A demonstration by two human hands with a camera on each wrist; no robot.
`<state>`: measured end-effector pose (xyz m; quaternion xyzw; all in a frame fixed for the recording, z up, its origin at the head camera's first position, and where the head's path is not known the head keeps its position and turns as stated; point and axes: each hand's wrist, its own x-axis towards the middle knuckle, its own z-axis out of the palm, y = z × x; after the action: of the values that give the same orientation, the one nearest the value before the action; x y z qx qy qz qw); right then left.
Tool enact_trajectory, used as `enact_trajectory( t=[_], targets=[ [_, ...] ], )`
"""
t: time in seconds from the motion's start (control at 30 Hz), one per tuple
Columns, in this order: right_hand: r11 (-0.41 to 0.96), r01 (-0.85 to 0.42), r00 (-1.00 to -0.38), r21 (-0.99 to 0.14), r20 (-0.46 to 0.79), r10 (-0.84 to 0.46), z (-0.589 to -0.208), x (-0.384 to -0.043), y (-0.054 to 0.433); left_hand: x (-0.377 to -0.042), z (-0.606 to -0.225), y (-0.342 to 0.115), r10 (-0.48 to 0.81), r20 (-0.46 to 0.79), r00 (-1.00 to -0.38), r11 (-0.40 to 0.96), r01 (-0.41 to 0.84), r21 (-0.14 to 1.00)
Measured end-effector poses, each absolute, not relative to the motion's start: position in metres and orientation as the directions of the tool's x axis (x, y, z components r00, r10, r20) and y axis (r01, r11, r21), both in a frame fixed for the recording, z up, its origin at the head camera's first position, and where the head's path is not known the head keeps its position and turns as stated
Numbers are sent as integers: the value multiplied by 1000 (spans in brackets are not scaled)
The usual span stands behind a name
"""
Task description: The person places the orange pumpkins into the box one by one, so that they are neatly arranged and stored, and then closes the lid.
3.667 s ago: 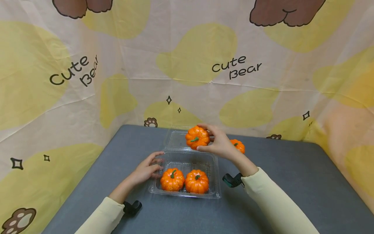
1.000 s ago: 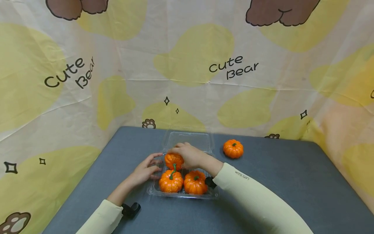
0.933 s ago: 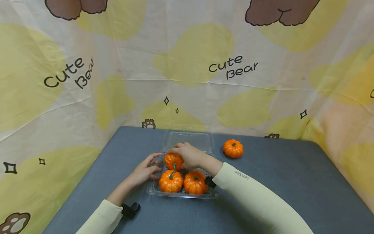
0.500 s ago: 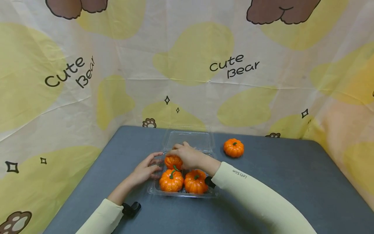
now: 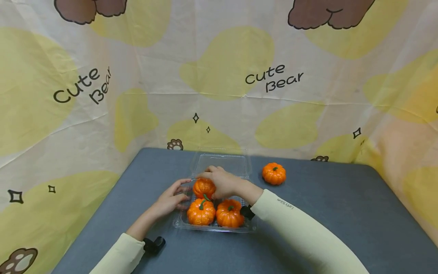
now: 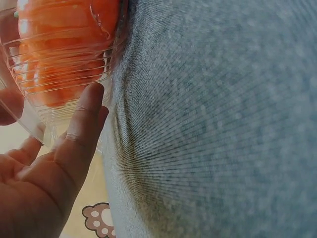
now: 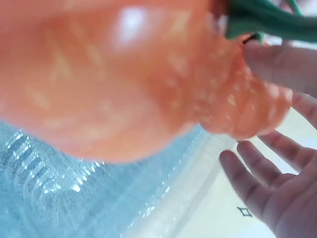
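In the head view, my right hand (image 5: 223, 183) grips an orange toy pumpkin (image 5: 203, 188) in the back left of a clear plastic clamshell box (image 5: 219, 230). Two more pumpkins sit along the front: a left one (image 5: 200, 213) and a right one (image 5: 230, 214). My left hand (image 5: 166, 200) rests at the box's left side, fingers spread; the left wrist view shows an extended finger (image 6: 81, 124) against the ribbed wall. The right wrist view has a thumb (image 7: 282, 67) by the rear pumpkin (image 7: 242, 106). My right fingertips are partly hidden.
The box's clear lid (image 5: 222, 164) lies folded back behind it. Another orange pumpkin (image 5: 274, 174) stands on the grey table (image 5: 328, 205) to the right of the lid. A patterned cloth (image 5: 219, 68) hangs along the table's back edge.
Over these seconds, my right hand has carried a pumpkin from above the lid down into the box's back left. It barely shifts in the last second. My left hand stays put.
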<state>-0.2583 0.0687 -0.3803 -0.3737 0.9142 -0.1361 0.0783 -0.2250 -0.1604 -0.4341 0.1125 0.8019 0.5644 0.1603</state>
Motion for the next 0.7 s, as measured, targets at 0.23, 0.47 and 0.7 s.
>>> enact_trajectory(
  t=[0.23, 0.47, 0.7],
  targets=[
    [695, -641, -726, -325, -36, -687, -374, -256, 81, -225, -433, -161, 351, -131, -927, 337, -5, 941],
    [704, -621, -742, -344, -33, -670, -367, -250, 95, -224, -434, -162, 358, -121, -926, 337, 7, 942],
    [717, -586, -770, -378, -16, -638, -362, -247, 113, -224, -435, -161, 370, -110, -923, 327, 19, 945]
  ],
)
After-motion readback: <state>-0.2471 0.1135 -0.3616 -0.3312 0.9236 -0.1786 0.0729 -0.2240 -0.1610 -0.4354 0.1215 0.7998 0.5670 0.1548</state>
